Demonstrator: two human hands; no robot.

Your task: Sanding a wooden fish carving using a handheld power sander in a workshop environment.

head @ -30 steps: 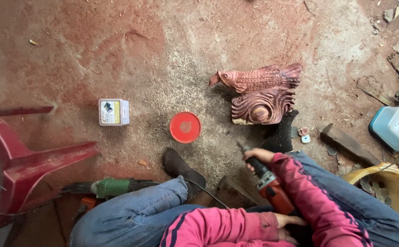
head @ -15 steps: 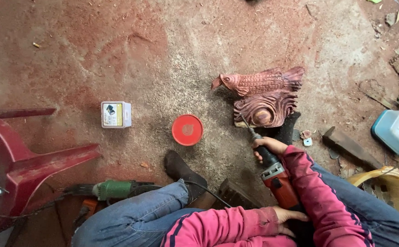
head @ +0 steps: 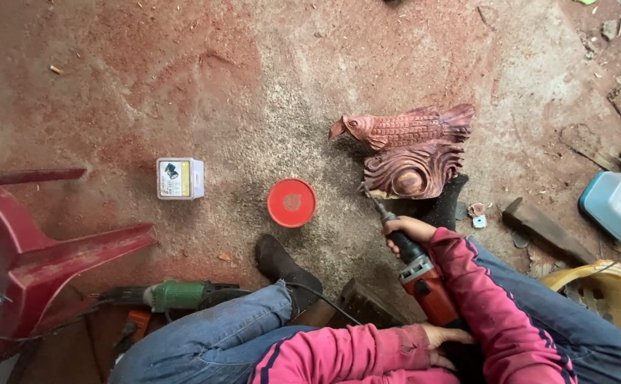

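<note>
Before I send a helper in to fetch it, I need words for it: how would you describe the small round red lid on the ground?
Start at the carved wooden fish standing on the dusty red floor. Look to its left, just ahead of the person's dark-socked foot: the round red lid lies flat there. The only other small thing nearby is a white box farther left, which is square and pale, while the lid is a bright disc.

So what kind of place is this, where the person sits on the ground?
Probably a woodcarving workshop, perhaps outdoors. A carved wooden fish stands on the dusty red floor, the right hand holds a rotary power tool against it, and a green grinder lies nearby.
</note>
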